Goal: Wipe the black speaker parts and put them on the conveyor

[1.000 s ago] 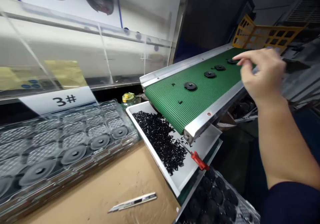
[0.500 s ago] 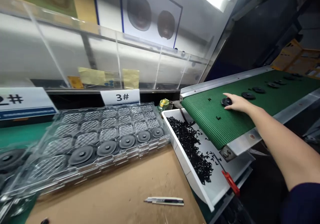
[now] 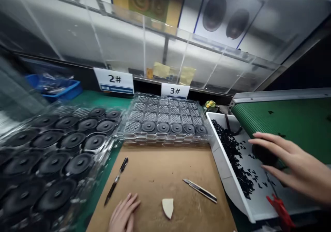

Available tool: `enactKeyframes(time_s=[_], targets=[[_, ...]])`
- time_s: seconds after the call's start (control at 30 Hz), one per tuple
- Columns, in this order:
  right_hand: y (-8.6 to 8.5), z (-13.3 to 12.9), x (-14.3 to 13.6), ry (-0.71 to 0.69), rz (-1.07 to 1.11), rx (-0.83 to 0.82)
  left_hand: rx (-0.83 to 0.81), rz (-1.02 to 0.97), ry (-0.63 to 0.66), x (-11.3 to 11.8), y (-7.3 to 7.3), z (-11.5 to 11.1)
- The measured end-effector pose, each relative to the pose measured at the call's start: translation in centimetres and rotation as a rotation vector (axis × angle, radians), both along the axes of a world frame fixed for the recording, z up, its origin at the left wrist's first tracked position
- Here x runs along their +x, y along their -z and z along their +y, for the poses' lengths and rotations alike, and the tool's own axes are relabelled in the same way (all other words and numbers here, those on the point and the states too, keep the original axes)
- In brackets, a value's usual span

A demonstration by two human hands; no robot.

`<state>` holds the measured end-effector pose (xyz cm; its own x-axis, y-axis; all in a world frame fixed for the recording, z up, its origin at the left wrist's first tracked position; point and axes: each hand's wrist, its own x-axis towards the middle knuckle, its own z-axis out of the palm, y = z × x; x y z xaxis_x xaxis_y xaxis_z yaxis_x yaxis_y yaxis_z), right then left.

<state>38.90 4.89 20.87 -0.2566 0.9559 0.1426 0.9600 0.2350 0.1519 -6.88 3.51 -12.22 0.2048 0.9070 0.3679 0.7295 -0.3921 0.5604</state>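
Observation:
Over the white bin (image 3: 224, 176), my right hand (image 3: 289, 163) grips a round black disc (image 3: 264, 155) between thumb and fingers, slightly blurred. My left hand (image 3: 125, 213) lies on the brown board (image 3: 155, 170) at the bottom, fingers flat and holding nothing. A small cream-coloured piece (image 3: 168, 208) rests to its right. The clear tray (image 3: 165, 140) behind the board has black discs along its front row, with its front left pocket unfilled.
Another tray (image 3: 103, 163) full of discs stands at left. A pen (image 3: 116, 182) and a cutter knife (image 3: 200, 190) lie on the board. The green conveyor (image 3: 297, 121) is at right; red-handled pliers (image 3: 280, 209) and small black bits sit in the bin.
My right hand has brought the disc off the conveyor toward the bin. The view has swung left, so my left hand, the pen and the cream piece now show.

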Motion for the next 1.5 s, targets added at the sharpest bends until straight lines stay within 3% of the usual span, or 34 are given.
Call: enactKeyframes(time_s=[0.07,0.17,0.3,0.4,0.5,0.57,0.67,0.73,0.87,1.07,1.23,1.4,1.5], targets=[[1.5,-1.5,-2.2,-0.035,0.123,-0.087,-0.089,-0.192,-0.074,0.3,-0.7,-0.6],[5.0,-3.9,-6.1,-0.08,0.448,-0.382,-0.26,-0.463,-0.202,0.9,-2.1,-1.2],[13.1,-7.0,-12.4,-0.083,1.036,-0.776,-0.321,-0.554,-0.249,1.9,-3.9,-1.1],[19.1,-8.8,-17.3,0.015,1.57,-0.919,-0.363,-0.631,-0.282,3.2,-6.2,-1.9],[21.9,-10.1,-20.9,0.229,2.018,-0.944,-0.431,-0.654,-0.125,5.2,-9.4,-4.4],[22.2,-10.5,-22.0,0.274,2.204,-0.977,-0.471,-0.588,0.097,6.5,-11.2,-6.2],[22.0,-10.8,-22.0,0.248,2.282,-1.076,-0.352,-0.327,0.463,7.3,-12.5,-8.0],[22.1,-10.8,-21.6,0.256,2.278,-1.1,-0.269,-0.188,0.546,7.3,-12.6,-8.3],[22.6,-10.7,-21.4,0.292,2.269,-1.118,-0.201,-0.035,0.564,7.1,-12.2,-7.7],[22.9,-9.7,-21.3,0.357,2.112,-1.16,-0.244,0.0,0.603,7.3,-11.7,-6.9],[23.6,-6.9,-21.0,0.163,1.782,-1.035,-0.309,-0.074,0.551,7.1,-10.6,-5.9],[24.2,-5.0,-21.4,0.198,1.68,-1.04,-0.388,-0.167,0.519,6.5,-9.8,-4.5],[23.8,-4.5,-20.8,0.192,1.566,-1.089,-0.571,-0.4,0.395,6.4,-9.2,-4.1]])
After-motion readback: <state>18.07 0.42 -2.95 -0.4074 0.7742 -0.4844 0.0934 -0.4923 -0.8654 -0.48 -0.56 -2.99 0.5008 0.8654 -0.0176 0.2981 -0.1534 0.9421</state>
